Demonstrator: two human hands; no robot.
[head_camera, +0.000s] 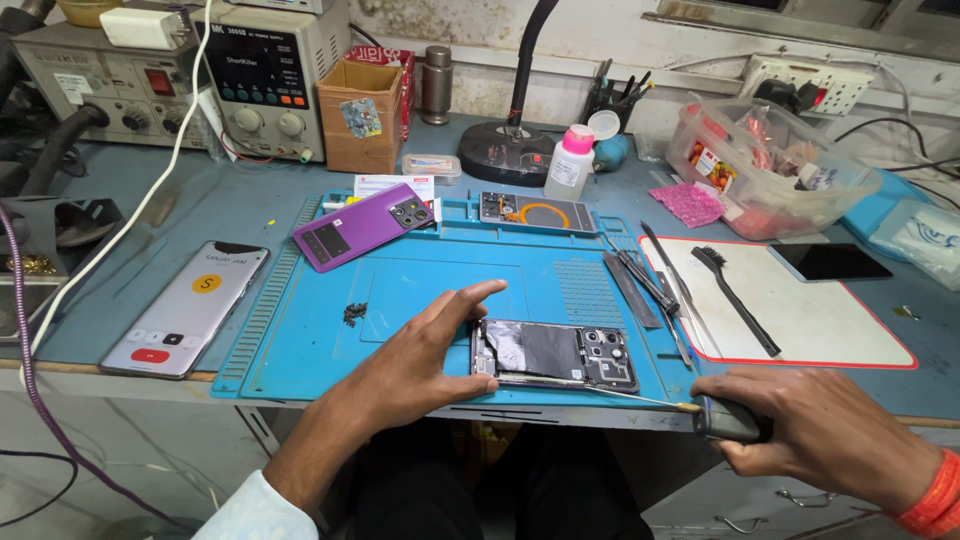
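Note:
An opened phone (556, 354) with its back removed lies on the blue repair mat (440, 270), its boards and camera block exposed. My left hand (425, 350) rests flat on the mat with thumb and forefinger braced against the phone's left end. At the bench's near right edge my right hand (820, 430) grips a dark tool handle (730, 420). Its thin metal tip (640, 398) reaches toward the phone's lower right corner.
A purple back cover (362, 226) and a detached phone frame (537, 212) lie at the mat's far side. A lit phone (186, 307) sits left. Tweezers (645, 280), a brush (735, 298), a white pad (800, 315), a solvent bottle (571, 162) and a parts tub (770, 165) stand right.

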